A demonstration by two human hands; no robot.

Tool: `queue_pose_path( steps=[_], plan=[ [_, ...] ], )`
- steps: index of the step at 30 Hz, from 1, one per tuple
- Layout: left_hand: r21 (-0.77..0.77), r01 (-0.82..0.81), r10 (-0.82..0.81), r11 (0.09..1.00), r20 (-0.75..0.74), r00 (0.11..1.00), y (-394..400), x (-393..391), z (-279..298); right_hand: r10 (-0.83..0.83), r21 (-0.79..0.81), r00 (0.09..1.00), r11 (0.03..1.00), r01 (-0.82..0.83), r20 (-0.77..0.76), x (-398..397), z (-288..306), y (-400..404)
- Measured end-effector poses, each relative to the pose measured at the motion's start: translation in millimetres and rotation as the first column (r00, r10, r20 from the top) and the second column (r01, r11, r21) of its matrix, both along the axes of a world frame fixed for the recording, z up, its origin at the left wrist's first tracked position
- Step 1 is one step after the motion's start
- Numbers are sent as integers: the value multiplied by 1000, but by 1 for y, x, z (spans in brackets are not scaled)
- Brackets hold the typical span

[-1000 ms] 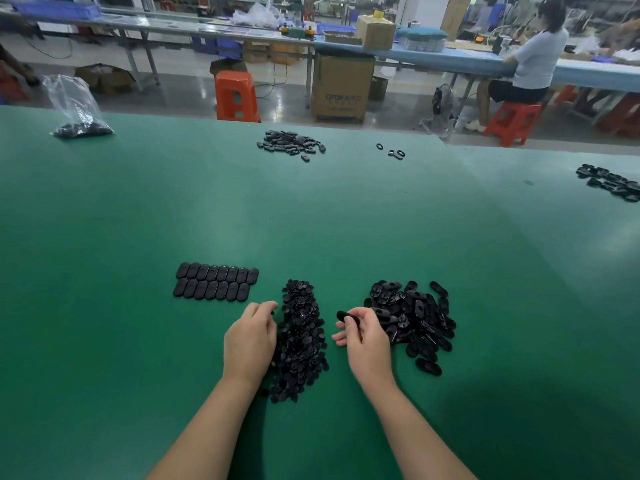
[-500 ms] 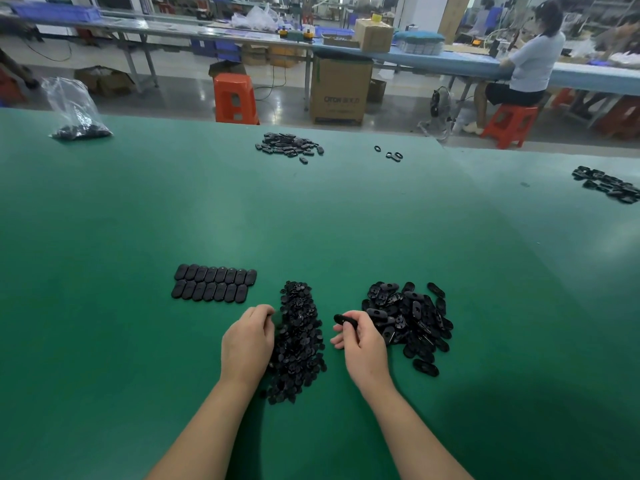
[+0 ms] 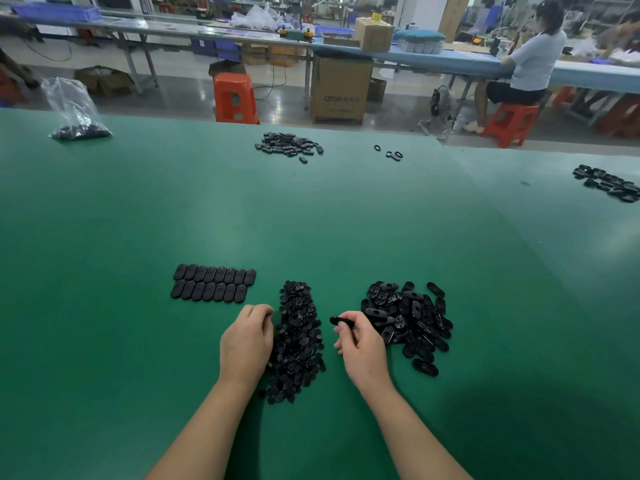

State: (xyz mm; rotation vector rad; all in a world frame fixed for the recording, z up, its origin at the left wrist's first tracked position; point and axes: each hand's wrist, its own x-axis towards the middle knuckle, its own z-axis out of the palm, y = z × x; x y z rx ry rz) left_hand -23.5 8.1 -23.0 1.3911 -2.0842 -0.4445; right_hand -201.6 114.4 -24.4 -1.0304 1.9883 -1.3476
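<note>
Two hands work close to the near edge of the green tabletop (image 3: 104,341). L hand (image 3: 246,341): fingers curled, tips tucked against the left side of the insert pile (image 3: 298,341), a long heap of small black bits. Can't tell whether they've pinched one. R hand (image 3: 363,344): thumb + forefinger pinch one oval shell (image 3: 341,321), held between the two piles, other fingers curled under. Just beside it on the right lies the shell heap (image 3: 412,317). Behind the L hand, toward the middle, sit the finished rows (image 3: 213,283), two tidy lines.

Risks, as I judge them: inserts are tiny & black on black, so L may lift two or none. A wrist sweep could scatter the pile or mix inserts w/ shells. A loose pinch drops the shell. A careless set-down would knock the rows crooked.

Far edge: another far pile (image 3: 287,147) + a few loose rings (image 3: 393,154). Bag of parts (image 3: 78,112) near the far-left corner, and more parts (image 3: 609,183) at the right edge.
</note>
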Motion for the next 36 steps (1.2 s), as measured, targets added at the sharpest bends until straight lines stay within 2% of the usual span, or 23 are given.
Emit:
queue_pose_path(
  steps=[9,11,13,16,20,22,28,36],
  plan=[
    [2,-5,5,1000,-12,1000,-2,0,-3,5,17,1000,1000,-5,24,0,0,0],
    [82,-17,24,996,-83,996,-6,0,-1,11,17,1000,1000,-12,29,0,2,-1],
    [243,-39,93,969,-214,972,-12,1,3,16,29,999,999,-17,33,0,2,-3],
    [481,4,241,877,-447,862,-19,2,11,16,42,999,999,-18,49,0,1,-4],
    [593,151,355,791,-646,676,-21,2,23,14,41,999,999,-16,33,0,2,-5],
    [604,189,357,774,-664,657,-20,2,27,15,40,1000,999,-16,27,0,3,-5],
    [621,200,336,757,-634,696,-15,-3,30,18,29,999,999,-19,36,0,3,-5],
    [607,262,288,750,-656,698,-10,-13,31,14,17,999,1000,-15,39,2,5,-3]
  ],
)
